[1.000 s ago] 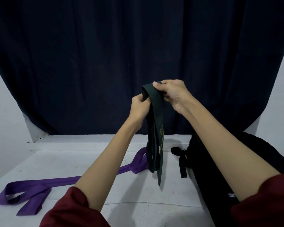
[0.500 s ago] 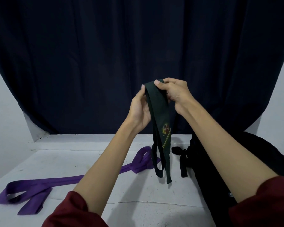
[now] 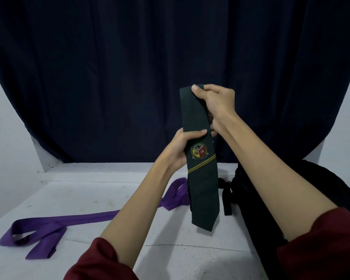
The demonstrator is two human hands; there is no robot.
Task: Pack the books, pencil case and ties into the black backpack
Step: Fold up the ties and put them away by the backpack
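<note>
- While you hold it up over the table, the dark green tie (image 3: 202,184) hangs folded, crest and yellow diagonal stripes facing you, pointed tip just above the white table (image 3: 85,195).
- Your right hand (image 3: 214,106) pinches the folded top edge — thumb on the front face, fingers curled behind the cloth.
- Your left hand (image 3: 182,150) grips the tie lower down, thumb laid across the front just above the crest, fingers wrapped behind.
- Both hands are clamped on the same tie, right above left, close together.
- Purple tie (image 3: 49,229) lies loose on the table to your left, one end looped near the front edge, the other running back behind the green tie — apart from both hands.
- Black backpack (image 3: 257,199) sits at the right side of the table, partly hidden by your right forearm; a black strap (image 3: 227,197) hangs off it onto the table, just beside the green tie.
- Can't tell if the backpack is open.
- Dark red sleeves (image 3: 101,263) are pushed up on both arms.
- Dark curtain (image 3: 150,67) covers the wall behind the table.
</note>
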